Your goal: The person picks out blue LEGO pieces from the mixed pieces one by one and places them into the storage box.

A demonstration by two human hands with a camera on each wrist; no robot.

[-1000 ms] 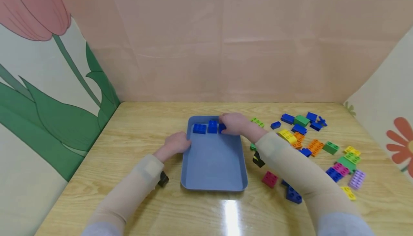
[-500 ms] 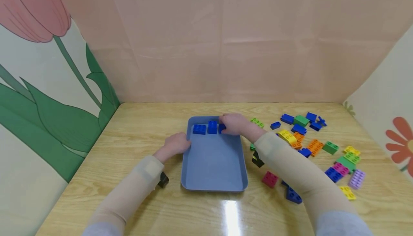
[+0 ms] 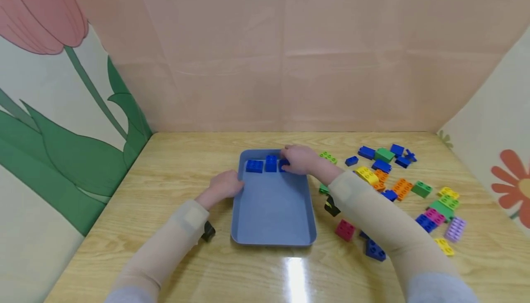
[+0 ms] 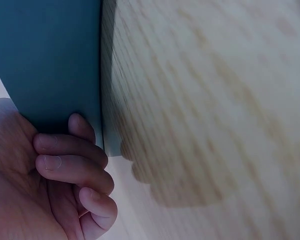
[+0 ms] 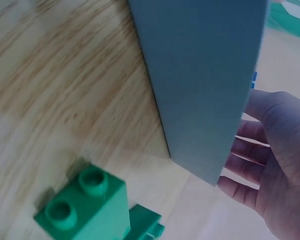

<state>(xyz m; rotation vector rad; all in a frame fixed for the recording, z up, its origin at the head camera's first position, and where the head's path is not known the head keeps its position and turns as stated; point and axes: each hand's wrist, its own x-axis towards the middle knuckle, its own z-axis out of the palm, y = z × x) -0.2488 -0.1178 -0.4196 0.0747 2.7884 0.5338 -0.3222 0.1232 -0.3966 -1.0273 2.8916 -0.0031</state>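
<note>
A shallow blue-grey tray (image 3: 273, 211) lies on the wooden table. My left hand (image 3: 225, 184) grips its left rim; in the left wrist view, curled fingers (image 4: 72, 167) lie against the outer wall (image 4: 50, 55). Inside the far right corner, my right hand (image 3: 301, 159) holds a blue toy block (image 3: 283, 164), mostly covered by the fingers. Beside it stand a blue block (image 3: 271, 163) and, further left, a wider blue block (image 3: 254, 166), in a row along the far wall. In the right wrist view, the tray wall hides the right fingertips.
Many loose toy blocks are spread right of the tray, including a crimson block (image 3: 345, 230), a yellow block (image 3: 366, 174) and an orange block (image 3: 402, 189). A green block (image 5: 90, 205) lies close to the tray's right side. A draped cloth wall (image 3: 265, 64) rises behind the table.
Both hands, the tray and the blocks keep their places. Only the head view has shifted very slightly.
</note>
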